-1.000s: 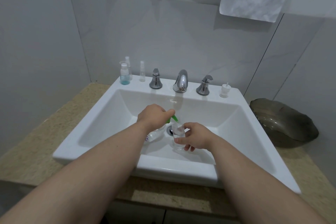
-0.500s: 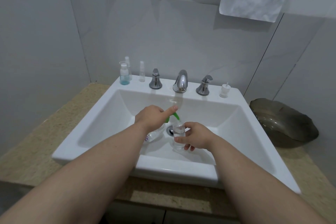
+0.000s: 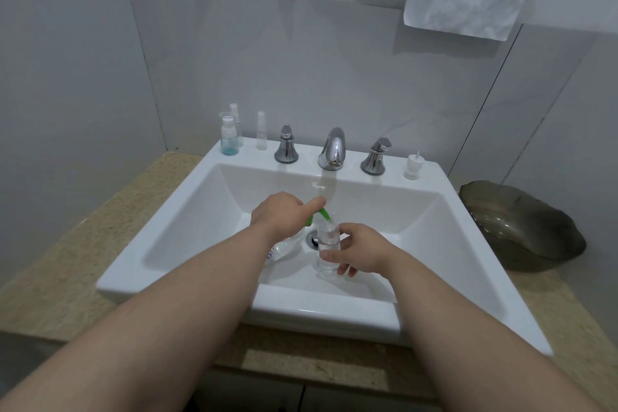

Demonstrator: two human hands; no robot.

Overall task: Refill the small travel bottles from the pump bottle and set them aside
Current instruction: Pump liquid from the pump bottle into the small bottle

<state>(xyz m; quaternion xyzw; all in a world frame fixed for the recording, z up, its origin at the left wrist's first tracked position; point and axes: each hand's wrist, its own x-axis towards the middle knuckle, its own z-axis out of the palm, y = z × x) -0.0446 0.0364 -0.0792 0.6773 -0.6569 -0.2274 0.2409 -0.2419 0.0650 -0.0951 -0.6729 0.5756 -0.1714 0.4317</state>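
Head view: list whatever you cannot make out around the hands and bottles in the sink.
All in the head view:
- pump bottle: mostly hidden under the left hand and forearm; its label is too blurred to read.
- travel bottle: fill level unclear through the clear plastic; the right hand covers its side.
- green nozzle: any flow is too small to see.

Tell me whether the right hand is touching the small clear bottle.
Touching. The head view shows the right hand gripping the small clear bottle, fingers curled round it.
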